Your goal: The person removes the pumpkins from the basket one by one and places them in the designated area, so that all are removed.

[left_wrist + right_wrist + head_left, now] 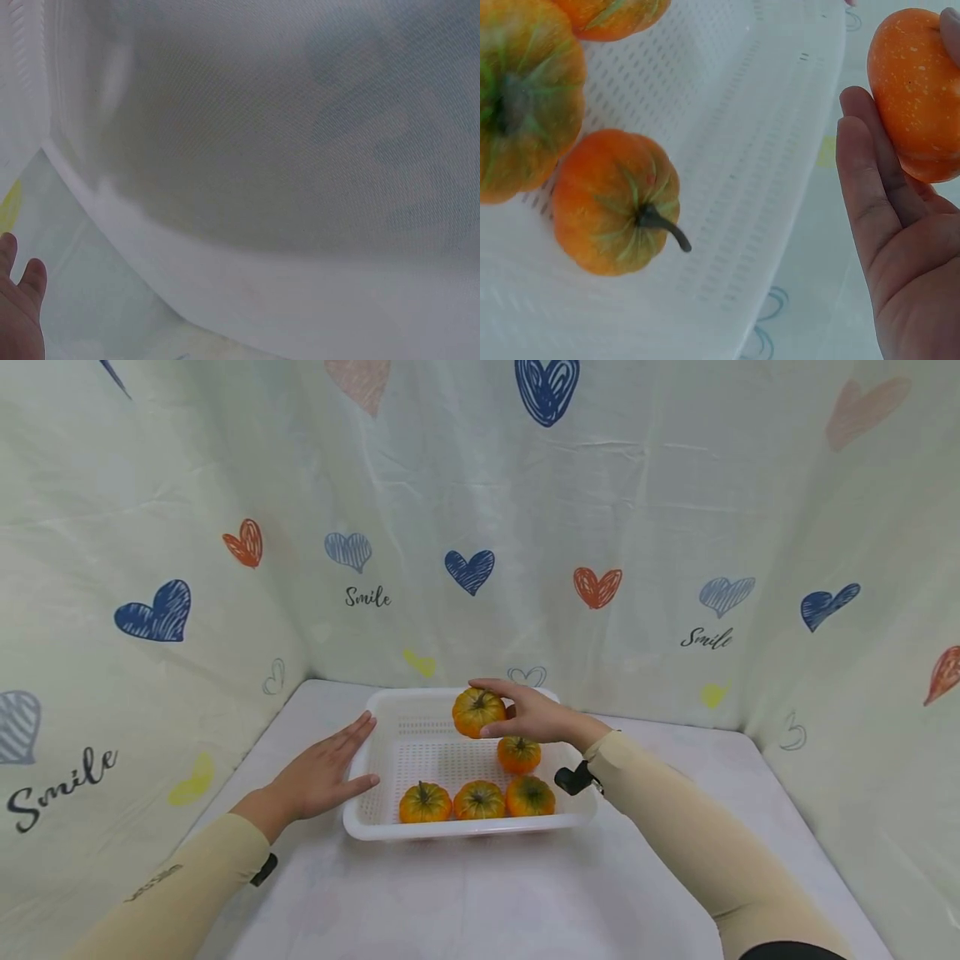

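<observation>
Pumpkin (476, 714) gripped in right hand (537, 713) is near far basket rim (416, 694), straight-fingered left hand (318, 777) at left edge (350, 810).

Left sleeve (198, 881): long, beige, small dark lettering (153, 882)
Right sleeve (667, 818): matching beige, lightly creased
Wrist devices (574, 778): black, one each side

A white-topped table (465, 902) — smooth and pale, with faint greyish patches toward the near side — carries everything. Directly on it sits a white plastic basket (465, 832), upright and open-topped, with rounded corners, a broad rim and rows of small holes in its floor and walls. It stands near the table's far edge, its long sides running roughly crosswise.
</observation>
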A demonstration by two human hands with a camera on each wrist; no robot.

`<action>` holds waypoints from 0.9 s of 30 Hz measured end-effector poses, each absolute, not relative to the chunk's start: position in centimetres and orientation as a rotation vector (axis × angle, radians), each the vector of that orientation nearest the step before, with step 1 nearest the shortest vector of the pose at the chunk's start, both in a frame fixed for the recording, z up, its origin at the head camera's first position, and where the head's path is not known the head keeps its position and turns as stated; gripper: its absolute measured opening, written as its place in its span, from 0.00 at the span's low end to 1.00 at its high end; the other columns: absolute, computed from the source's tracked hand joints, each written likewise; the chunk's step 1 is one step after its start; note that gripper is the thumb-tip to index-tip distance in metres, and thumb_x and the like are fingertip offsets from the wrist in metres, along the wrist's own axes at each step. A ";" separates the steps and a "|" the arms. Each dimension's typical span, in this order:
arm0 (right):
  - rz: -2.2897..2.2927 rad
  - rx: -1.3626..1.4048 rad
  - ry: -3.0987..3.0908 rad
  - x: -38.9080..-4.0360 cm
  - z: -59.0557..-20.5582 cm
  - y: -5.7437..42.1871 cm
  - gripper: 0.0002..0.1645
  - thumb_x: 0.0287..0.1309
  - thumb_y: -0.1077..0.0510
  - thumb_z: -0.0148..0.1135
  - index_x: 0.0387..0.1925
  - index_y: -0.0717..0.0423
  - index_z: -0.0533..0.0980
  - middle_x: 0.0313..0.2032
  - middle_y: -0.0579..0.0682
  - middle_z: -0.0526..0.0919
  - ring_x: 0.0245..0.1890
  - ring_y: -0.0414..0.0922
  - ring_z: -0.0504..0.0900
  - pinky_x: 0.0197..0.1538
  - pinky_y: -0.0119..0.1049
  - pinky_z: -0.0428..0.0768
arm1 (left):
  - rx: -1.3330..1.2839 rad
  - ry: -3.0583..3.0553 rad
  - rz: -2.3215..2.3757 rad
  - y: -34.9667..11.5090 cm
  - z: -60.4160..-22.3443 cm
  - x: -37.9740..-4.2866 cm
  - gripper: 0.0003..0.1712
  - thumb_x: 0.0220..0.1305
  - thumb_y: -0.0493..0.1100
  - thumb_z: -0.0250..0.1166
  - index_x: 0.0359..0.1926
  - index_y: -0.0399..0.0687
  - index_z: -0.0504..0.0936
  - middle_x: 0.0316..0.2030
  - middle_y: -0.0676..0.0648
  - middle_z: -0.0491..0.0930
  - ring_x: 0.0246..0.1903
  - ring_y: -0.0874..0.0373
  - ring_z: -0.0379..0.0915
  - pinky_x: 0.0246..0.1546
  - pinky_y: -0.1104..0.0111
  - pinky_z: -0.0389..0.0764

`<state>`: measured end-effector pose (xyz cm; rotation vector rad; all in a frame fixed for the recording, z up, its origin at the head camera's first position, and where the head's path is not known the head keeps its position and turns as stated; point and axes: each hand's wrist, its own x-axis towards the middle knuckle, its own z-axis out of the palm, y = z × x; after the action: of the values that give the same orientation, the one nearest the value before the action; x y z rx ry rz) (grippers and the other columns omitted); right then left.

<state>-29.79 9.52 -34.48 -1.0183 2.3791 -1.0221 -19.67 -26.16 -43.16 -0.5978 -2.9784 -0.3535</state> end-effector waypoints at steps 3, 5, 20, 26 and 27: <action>-1.043 -1.005 2.398 -29.5 -34.3 10.7 0.47 0.61 0.49 0.70 0.76 0.36 0.58 0.71 0.44 0.65 0.57 0.45 0.75 0.59 0.42 0.77 | -0.601 -2.979 -0.355 -26.1 -43.1 -19.6 0.52 0.69 0.66 0.55 0.79 0.41 0.46 0.78 0.41 0.44 0.74 0.43 0.48 0.68 0.44 0.59; -1.053 -0.998 2.408 -29.4 -34.2 11.5 0.47 0.61 0.50 0.70 0.76 0.35 0.57 0.70 0.45 0.65 0.55 0.46 0.77 0.58 0.42 0.77 | -0.599 -2.982 -0.355 -26.0 -43.1 -19.6 0.52 0.69 0.66 0.56 0.79 0.41 0.46 0.78 0.42 0.44 0.74 0.42 0.48 0.68 0.44 0.59; -1.188 -0.966 2.406 -28.1 -33.5 17.5 0.47 0.63 0.55 0.68 0.77 0.43 0.55 0.70 0.54 0.64 0.51 0.52 0.81 0.52 0.42 0.82 | -0.590 -2.986 -0.346 -25.9 -42.9 -19.5 0.51 0.69 0.63 0.58 0.79 0.42 0.46 0.78 0.42 0.45 0.74 0.43 0.48 0.68 0.44 0.59; -1.181 -0.902 2.482 -28.1 -33.9 19.9 0.48 0.62 0.51 0.70 0.77 0.41 0.56 0.68 0.53 0.66 0.51 0.51 0.81 0.53 0.44 0.81 | -0.583 -2.988 -0.350 -26.0 -43.0 -19.5 0.51 0.68 0.64 0.57 0.79 0.42 0.47 0.78 0.42 0.45 0.74 0.42 0.48 0.67 0.43 0.59; -1.180 -0.884 2.491 -28.1 -33.9 20.3 0.48 0.61 0.50 0.70 0.77 0.40 0.56 0.68 0.53 0.67 0.51 0.51 0.81 0.53 0.44 0.81 | -0.582 -2.987 -0.349 -26.0 -43.0 -19.5 0.51 0.68 0.64 0.58 0.79 0.42 0.47 0.78 0.42 0.45 0.74 0.42 0.48 0.67 0.43 0.59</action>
<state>-28.12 20.27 -33.94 -0.8840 2.4910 -1.1805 -19.51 -26.01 -43.05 -0.5824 -2.9873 -0.3494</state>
